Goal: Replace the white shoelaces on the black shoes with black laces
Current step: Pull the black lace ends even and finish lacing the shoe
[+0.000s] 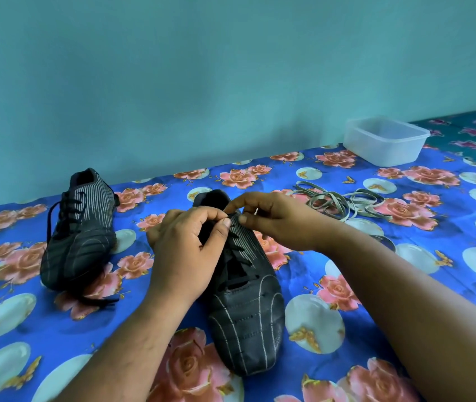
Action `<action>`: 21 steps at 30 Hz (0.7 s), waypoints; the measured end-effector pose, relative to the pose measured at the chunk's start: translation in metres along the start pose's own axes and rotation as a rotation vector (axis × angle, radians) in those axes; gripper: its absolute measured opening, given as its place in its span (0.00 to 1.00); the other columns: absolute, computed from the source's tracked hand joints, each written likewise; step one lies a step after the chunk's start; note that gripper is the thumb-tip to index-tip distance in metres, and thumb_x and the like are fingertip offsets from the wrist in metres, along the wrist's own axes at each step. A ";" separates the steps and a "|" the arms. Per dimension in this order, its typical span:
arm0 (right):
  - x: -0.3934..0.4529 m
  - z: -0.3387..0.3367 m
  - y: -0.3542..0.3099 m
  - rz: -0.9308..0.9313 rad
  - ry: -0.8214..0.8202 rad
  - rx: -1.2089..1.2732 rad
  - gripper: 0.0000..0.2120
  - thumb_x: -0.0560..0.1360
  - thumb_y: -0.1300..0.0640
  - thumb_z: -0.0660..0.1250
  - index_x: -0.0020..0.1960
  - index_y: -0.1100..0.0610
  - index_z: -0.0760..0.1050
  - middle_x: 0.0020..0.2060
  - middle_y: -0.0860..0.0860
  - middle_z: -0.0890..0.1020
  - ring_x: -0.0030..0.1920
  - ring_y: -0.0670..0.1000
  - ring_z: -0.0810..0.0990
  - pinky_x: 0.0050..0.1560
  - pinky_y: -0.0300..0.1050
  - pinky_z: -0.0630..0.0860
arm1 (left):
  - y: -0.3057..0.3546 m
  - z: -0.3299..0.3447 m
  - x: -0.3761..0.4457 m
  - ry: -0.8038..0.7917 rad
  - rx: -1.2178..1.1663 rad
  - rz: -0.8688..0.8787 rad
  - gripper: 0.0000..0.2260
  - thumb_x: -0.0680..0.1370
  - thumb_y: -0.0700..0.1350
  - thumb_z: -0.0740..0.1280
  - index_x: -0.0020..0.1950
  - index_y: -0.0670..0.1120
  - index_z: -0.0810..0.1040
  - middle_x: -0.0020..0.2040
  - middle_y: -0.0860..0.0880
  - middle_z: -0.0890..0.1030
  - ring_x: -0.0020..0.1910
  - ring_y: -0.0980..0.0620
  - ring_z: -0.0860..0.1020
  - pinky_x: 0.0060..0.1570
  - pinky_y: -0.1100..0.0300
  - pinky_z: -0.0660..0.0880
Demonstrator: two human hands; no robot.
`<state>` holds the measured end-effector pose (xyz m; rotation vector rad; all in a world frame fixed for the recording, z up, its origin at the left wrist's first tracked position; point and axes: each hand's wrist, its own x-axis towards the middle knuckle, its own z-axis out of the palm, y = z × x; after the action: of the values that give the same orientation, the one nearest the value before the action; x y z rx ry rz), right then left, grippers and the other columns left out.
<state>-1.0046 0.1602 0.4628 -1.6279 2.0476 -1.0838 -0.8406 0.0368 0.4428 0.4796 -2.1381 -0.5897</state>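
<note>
Both hands are up at the collar of the near shoe (245, 314). The left hand (184, 250) has its fingers curled in, thumb and forefinger pinching the black lace (235, 250) right at the top eyelets. The right hand (274, 219) comes in from the other side, forefinger arched over, thumb tip pressed toward the same strand, a fine pinch on the lace end, meeting the left hand's fingertips.

That shoe is black with thin pale stripes sweeping over the toe, toe pointing toward the camera, heel toward the wall. Black lace crosses the tongue in several rows, from the throat up to where the fingers work.

Out to the left, well apart, the second shoe (80, 227) stands on the cloth, same black with pale ribbing, already strung in black; its loose lace ends (100, 301) trail onto the cloth by the toe.

Behind the right hand, the white laces (344, 203) lie in a loose tangle. Further back right, a clear plastic tub (384, 143) sits near the wall. Everything rests on a blue flowered cloth (405, 242).
</note>
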 end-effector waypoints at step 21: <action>0.000 -0.004 0.003 -0.004 0.039 0.235 0.10 0.78 0.57 0.72 0.59 0.52 0.79 0.42 0.58 0.80 0.37 0.52 0.79 0.44 0.50 0.78 | -0.012 0.000 0.005 -0.172 -0.052 -0.072 0.14 0.72 0.65 0.61 0.50 0.67 0.82 0.45 0.64 0.81 0.55 0.49 0.76 0.58 0.43 0.68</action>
<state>-1.0092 0.1621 0.4631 -1.5051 1.8594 -1.3114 -0.8423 0.0244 0.4395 0.4942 -2.2686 -0.7493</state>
